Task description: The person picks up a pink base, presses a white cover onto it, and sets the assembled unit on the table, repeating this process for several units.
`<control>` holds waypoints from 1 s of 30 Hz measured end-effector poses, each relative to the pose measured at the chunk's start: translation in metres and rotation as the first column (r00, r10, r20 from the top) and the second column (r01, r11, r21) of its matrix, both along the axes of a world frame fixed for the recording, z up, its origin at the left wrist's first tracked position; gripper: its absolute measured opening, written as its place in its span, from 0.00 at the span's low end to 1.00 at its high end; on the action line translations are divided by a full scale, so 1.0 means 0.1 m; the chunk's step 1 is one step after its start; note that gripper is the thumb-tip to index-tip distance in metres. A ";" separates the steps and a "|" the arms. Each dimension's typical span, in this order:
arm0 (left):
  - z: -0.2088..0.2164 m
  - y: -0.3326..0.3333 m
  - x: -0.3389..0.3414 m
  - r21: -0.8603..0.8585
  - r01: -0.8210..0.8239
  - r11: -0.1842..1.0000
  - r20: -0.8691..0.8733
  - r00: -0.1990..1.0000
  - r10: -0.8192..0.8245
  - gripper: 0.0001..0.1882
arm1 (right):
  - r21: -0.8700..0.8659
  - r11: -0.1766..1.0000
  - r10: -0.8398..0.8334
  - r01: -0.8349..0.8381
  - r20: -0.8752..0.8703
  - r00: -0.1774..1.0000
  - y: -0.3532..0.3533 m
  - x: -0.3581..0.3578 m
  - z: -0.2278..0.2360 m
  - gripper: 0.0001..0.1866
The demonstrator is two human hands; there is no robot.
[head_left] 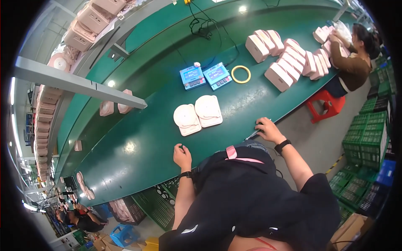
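Note:
Two pale pink round-topped appliance units [187, 119] lie side by side on the green table in front of me, with neither hand touching them. My left hand [182, 158] is at the near table edge, just below the units. Its fingers are curled, and a small dark spot shows at the fingertips; what it holds, if anything, I cannot make out. Farther right, my right hand [270, 130] rests at the table edge with bent fingers spread apart. Nothing shows in its grasp.
Two blue control boxes [217, 76] with cables stand beyond the units, beside a yellow tape ring [241, 74]. Rows of pink housings [284, 70] fill the right side, where a co-worker [354, 58] works near a red stool [325, 104]. A grey metal beam [83, 81] crosses the left.

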State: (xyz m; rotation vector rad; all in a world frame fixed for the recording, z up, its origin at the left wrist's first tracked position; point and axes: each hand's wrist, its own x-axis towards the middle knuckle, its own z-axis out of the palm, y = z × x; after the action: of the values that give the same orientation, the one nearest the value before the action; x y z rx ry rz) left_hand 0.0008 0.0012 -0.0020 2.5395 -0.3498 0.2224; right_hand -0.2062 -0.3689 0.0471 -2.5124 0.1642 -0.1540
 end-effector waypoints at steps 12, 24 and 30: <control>0.04 0.04 0.04 0.020 -0.013 1.000 -0.013 1.000 0.013 0.07 | 0.176 0.922 -0.345 0.346 -0.036 0.938 -0.59 1.19 0.33 0.07; 0.07 0.00 0.01 0.009 -0.019 1.000 -0.008 1.000 0.019 0.06 | -0.255 0.811 -0.559 0.527 -0.069 0.826 -0.94 2.25 -0.12 0.06; 0.08 0.05 0.02 -0.002 -0.034 0.999 -0.005 0.999 0.034 0.06 | -0.206 0.856 -0.433 0.473 0.212 0.876 -0.85 2.27 -0.06 0.09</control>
State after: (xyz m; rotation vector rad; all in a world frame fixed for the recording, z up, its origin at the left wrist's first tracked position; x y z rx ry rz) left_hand 0.0027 0.0059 0.0057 2.5455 -0.3039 0.2290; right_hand 0.0213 -0.4541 0.0414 -2.6531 0.7185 -0.6004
